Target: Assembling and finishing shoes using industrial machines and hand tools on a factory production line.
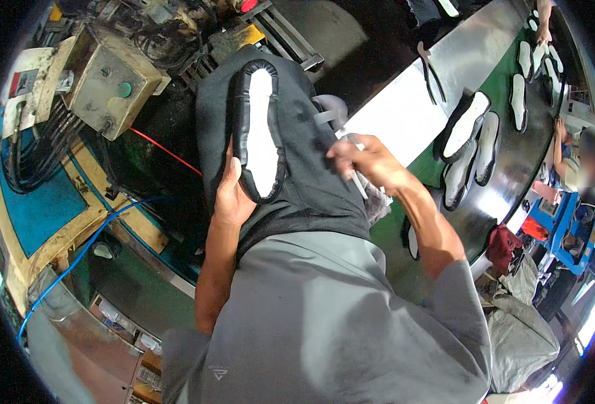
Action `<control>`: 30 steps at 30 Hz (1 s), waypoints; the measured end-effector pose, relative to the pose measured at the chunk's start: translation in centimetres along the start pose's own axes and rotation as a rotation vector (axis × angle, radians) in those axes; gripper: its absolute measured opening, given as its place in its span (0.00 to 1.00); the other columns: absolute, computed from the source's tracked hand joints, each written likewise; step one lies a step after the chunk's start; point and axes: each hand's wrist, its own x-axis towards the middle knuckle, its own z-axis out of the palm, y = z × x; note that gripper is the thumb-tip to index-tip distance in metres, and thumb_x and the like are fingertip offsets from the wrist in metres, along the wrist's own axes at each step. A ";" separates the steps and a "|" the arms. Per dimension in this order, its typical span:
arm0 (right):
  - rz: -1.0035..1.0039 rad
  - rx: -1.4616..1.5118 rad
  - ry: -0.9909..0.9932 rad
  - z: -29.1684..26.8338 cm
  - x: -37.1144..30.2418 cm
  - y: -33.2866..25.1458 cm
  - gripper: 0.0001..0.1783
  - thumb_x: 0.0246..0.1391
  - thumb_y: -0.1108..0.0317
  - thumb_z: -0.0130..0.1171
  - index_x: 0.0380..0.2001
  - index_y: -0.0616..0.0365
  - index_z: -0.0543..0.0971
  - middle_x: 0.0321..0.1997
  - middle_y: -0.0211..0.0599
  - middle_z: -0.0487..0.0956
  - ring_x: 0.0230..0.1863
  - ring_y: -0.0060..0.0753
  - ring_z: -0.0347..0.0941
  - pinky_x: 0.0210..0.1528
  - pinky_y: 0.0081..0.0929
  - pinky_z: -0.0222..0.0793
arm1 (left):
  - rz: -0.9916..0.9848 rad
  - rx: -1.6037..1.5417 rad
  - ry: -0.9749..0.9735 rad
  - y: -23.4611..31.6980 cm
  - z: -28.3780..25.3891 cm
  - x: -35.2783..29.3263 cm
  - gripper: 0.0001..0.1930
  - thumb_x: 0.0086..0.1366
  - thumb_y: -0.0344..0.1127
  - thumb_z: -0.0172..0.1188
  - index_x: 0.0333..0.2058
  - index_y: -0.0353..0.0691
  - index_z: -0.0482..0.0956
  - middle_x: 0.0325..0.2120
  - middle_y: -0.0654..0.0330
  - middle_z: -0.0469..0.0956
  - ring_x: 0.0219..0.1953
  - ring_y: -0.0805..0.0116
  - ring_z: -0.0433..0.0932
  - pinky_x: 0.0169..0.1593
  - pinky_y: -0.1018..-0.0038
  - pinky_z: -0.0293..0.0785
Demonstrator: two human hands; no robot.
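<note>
A black shoe upper (260,135) lies sole side up over my lap, its white insole showing inside a gathered black rim. My left hand (233,195) is closed around its near end, thumb along the left edge. To the right, my right hand (368,161) is closed on what looks like a hammer (331,111). Its rounded grey head is smeared by motion and stands beyond my fist, apart from the shoe. A pale handle end shows below the fist.
Pincers (432,74) lie on a metal ledge (405,108). Right of it, several similar shoe uppers (466,128) rest on a green and metal worktop, where another person's hand (544,34) reaches in. A machine control box (112,84) and blue hose (75,259) are at left.
</note>
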 end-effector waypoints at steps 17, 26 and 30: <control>-0.141 -0.970 -0.319 7.2 1.2 -4.4 0.17 0.75 0.61 0.55 0.37 0.66 0.77 0.35 0.43 0.82 0.33 0.42 0.84 0.32 0.45 0.82 | 0.026 -0.026 0.026 0.1 0.4 -0.4 0.38 0.83 0.53 0.51 0.83 0.47 0.48 0.73 0.58 0.67 0.72 0.62 0.70 0.74 0.59 0.67; -0.623 -1.478 -0.062 5.0 1.7 -2.9 0.08 0.64 0.68 0.62 0.40 0.62 0.78 0.33 0.43 0.79 0.38 0.48 0.83 0.35 0.44 0.80 | 0.145 0.253 0.112 -1.7 0.2 -0.3 0.33 0.84 0.53 0.49 0.77 0.42 0.57 0.64 0.51 0.76 0.62 0.55 0.80 0.62 0.52 0.81; -0.697 -1.332 -0.032 3.9 1.5 -3.4 0.10 0.65 0.66 0.64 0.41 0.63 0.79 0.33 0.46 0.81 0.36 0.52 0.83 0.34 0.46 0.79 | 0.198 0.418 0.155 -3.2 -0.9 0.0 0.29 0.85 0.49 0.48 0.75 0.40 0.59 0.59 0.49 0.78 0.54 0.54 0.85 0.50 0.48 0.89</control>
